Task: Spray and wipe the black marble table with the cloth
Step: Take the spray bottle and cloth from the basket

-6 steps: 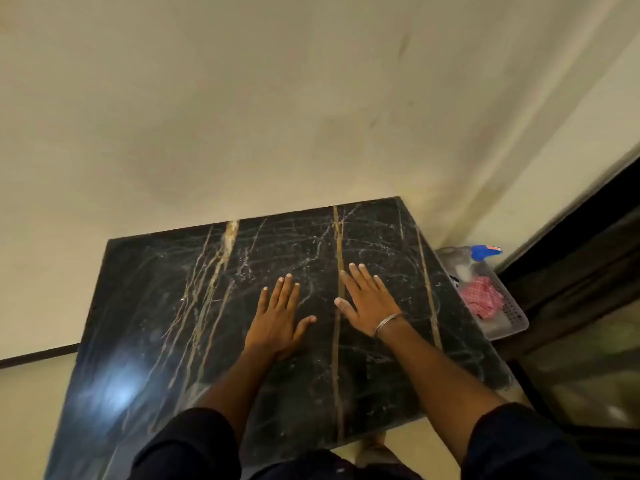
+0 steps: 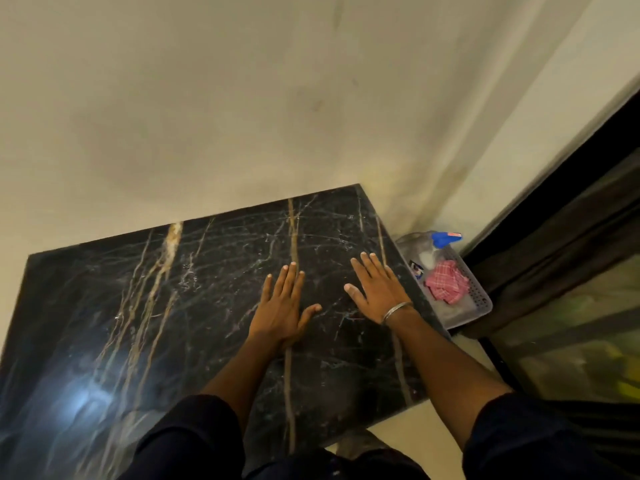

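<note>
The black marble table [image 2: 173,323] with gold and white veins fills the lower left. My left hand [image 2: 282,306] lies flat on it, fingers apart, holding nothing. My right hand [image 2: 375,289], with a metal bangle at the wrist, lies flat near the table's right edge, also empty. To the right of the table, a pink checked cloth [image 2: 446,285] lies in a grey plastic basket [image 2: 479,303]. A spray bottle with a blue trigger head [image 2: 445,239] stands in the basket's far end.
A cream wall rises behind the table. A dark frame and glass panel [image 2: 571,306] run along the right side. The basket sits low in the corner between table and frame. Pale floor shows below the table's near right corner.
The view has shifted so the table and hands sit further right in frame. My right hand has slid toward the table's right edge; the two hands are a little further apart.
</note>
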Demonstrator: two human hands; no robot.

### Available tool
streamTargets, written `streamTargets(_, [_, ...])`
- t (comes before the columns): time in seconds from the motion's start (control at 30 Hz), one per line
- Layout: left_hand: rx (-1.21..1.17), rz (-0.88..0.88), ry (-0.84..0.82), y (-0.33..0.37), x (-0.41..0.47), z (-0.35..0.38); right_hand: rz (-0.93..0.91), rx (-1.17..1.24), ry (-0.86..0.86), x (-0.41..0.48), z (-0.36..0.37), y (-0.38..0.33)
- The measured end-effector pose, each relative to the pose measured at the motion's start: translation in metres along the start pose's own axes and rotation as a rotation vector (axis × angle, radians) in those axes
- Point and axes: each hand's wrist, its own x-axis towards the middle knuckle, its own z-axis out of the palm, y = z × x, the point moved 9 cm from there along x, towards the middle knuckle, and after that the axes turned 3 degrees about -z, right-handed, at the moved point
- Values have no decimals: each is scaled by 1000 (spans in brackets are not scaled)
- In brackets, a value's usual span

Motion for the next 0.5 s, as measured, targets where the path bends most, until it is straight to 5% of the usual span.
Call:
streamTargets(0.4, [19, 406, -68, 239, 155, 38, 188, -3, -111, 13, 43, 271])
streamTargets(0.5, [-37, 383, -109, 276, 197, 58, 213, -2, -175, 33, 69, 325])
